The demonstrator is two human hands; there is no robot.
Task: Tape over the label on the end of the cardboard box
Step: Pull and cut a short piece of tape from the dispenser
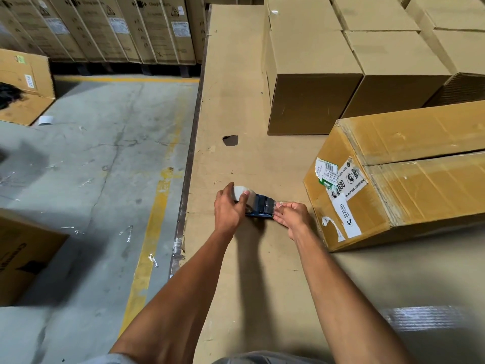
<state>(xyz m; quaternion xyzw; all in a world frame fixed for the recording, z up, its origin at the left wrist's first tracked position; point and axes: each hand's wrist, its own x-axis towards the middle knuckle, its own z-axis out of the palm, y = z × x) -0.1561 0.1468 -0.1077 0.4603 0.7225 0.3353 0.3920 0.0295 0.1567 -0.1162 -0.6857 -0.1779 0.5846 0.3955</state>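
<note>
A long cardboard box (420, 179) lies on the cardboard-covered work surface (236, 101) at the right, its end turned toward me. Several white labels (341, 187) with a barcode and black print are stuck on that end. A blue tape dispenser (258, 206) with a clear tape roll rests on the surface left of the box. My left hand (228, 208) grips the roll end of the dispenser. My right hand (292, 216) pinches the loose tape end at the dispenser's blade, a short way from the box's labelled end.
Plain cardboard boxes (341, 74) are stacked behind the long box. A hole (230, 140) marks the surface ahead. The surface's left edge drops to a concrete floor (91, 166) with yellow lines. More boxes (23, 85) stand at the far left.
</note>
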